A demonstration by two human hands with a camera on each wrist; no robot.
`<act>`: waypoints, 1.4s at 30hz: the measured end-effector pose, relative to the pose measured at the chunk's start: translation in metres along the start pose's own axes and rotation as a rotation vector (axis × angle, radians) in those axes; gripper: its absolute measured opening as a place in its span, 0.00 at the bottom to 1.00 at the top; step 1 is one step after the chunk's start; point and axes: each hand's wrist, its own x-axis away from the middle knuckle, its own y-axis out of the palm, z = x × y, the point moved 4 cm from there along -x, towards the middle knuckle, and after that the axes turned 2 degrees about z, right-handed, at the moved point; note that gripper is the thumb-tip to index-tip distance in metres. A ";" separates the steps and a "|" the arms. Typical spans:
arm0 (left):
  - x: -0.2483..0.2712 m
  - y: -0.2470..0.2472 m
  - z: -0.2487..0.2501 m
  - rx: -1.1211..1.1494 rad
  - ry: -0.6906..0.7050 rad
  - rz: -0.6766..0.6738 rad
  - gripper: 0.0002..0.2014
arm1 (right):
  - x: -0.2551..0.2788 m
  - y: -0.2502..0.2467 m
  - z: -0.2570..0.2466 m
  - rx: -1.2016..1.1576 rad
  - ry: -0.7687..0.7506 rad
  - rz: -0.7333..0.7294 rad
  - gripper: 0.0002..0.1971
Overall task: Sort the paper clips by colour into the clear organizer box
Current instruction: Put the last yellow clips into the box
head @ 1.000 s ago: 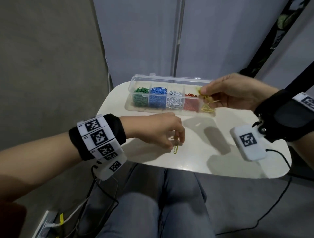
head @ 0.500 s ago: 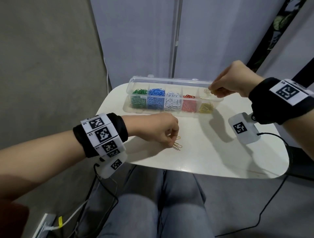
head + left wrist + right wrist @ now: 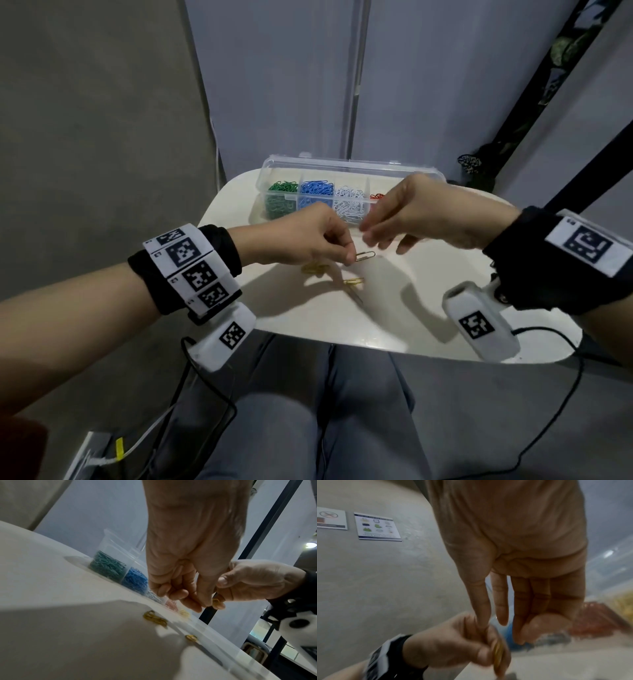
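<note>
The clear organizer box (image 3: 352, 168) stands at the table's far edge, holding green, blue, white and red clips in separate compartments; my right hand hides its right end. My left hand (image 3: 349, 261) pinches one yellow paper clip (image 3: 364, 256) a little above the table. My right hand (image 3: 371, 236) reaches toward that clip with straight fingers and holds nothing. In the right wrist view its thumb lies against my left hand (image 3: 453, 645) beside the yellow paper clip (image 3: 498, 654). Further yellow clips (image 3: 315, 268) lie on the table under my left hand, and one more (image 3: 354, 281) nearer me.
The small white table (image 3: 394, 308) has a rounded front edge just above my knees. Cables hang from both wrist cameras below that edge. A grey wall and a pale panel rise behind the box. A black pole slants at the right.
My right hand has left the box's right end and come down-left to my left hand. My left hand has lifted one yellow clip off the table.
</note>
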 end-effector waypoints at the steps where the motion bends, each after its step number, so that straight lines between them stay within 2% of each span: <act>1: 0.000 -0.002 0.001 0.002 0.015 0.028 0.04 | 0.000 0.007 0.000 0.007 -0.017 -0.016 0.06; 4: 0.001 -0.008 0.002 -0.009 0.052 0.106 0.04 | -0.004 0.010 -0.003 -0.007 -0.087 0.046 0.03; 6: 0.003 -0.015 0.000 -0.130 0.073 0.141 0.03 | -0.006 0.009 -0.003 0.014 -0.107 0.066 0.05; 10: 0.007 -0.025 -0.014 -0.462 0.052 0.139 0.12 | -0.010 0.025 0.006 0.245 -0.142 0.004 0.08; 12: 0.009 -0.026 -0.023 -0.547 0.017 0.134 0.16 | -0.010 0.035 0.011 0.375 -0.174 -0.031 0.10; 15: 0.009 -0.019 -0.030 -0.617 -0.006 0.104 0.18 | -0.007 0.043 0.014 0.419 -0.221 -0.067 0.10; 20: 0.004 -0.012 -0.027 -0.666 0.029 0.110 0.11 | -0.007 0.054 0.019 0.477 -0.243 -0.060 0.14; 24: -0.001 -0.008 -0.023 -0.667 0.035 0.078 0.04 | -0.007 0.057 0.016 0.495 -0.274 -0.002 0.05; 29: -0.001 -0.005 -0.023 -0.702 0.058 0.048 0.04 | -0.008 0.060 0.014 0.575 -0.273 -0.030 0.04; 34: 0.000 -0.005 -0.021 -0.706 0.084 0.046 0.05 | -0.006 0.066 0.011 0.681 -0.348 0.030 0.04; 42: 0.001 -0.008 -0.018 -0.652 0.086 0.079 0.03 | -0.009 0.065 0.011 0.620 -0.290 0.013 0.06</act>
